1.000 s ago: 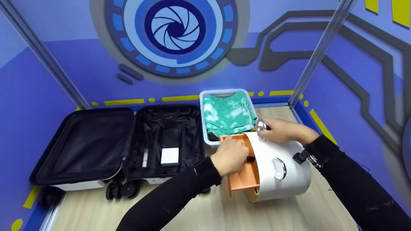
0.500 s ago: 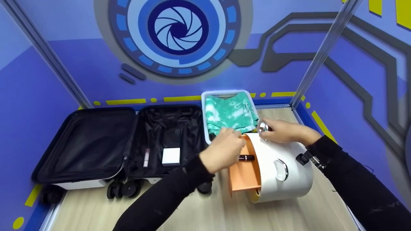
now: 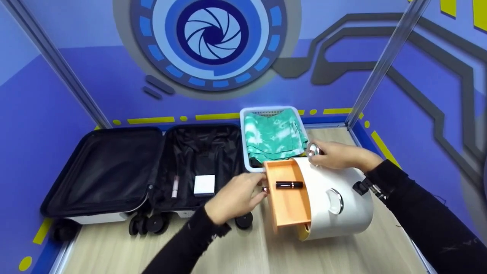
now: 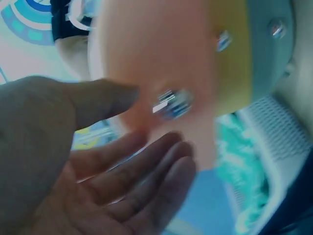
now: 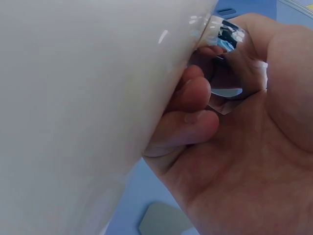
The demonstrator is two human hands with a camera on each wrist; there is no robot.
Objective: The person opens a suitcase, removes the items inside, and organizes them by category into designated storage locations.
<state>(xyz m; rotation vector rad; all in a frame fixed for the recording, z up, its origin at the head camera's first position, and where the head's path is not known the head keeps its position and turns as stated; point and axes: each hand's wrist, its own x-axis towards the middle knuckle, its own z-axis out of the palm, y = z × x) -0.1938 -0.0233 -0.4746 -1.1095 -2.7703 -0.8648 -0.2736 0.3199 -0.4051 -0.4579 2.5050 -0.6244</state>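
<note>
A white rounded cosmetics box (image 3: 342, 222) stands on the floor at right, its orange drawer (image 3: 287, 209) pulled out toward the left. Inside the drawer lies a black lipstick tube (image 3: 289, 185). My left hand (image 3: 235, 196) is at the drawer front, thumb and fingers spread around its silver knob (image 4: 172, 104); in the left wrist view they do not close on it. With curled fingers my right hand (image 3: 336, 155) grips the chrome handle (image 5: 227, 35) on the box's top. A second chrome handle (image 3: 336, 201) is on the near side.
An open black suitcase (image 3: 101, 171) lies to the left, holding a pink tube (image 3: 175, 186) and a white square box (image 3: 204, 185). Behind the cosmetics box stands a white basket (image 3: 244, 140) with folded green tie-dye cloth (image 3: 274, 135). Blue printed walls enclose the floor.
My left hand has come out of the drawer and moved left and down to the knob at its front, uncovering the lipstick tube. My right hand stays on the handle.
</note>
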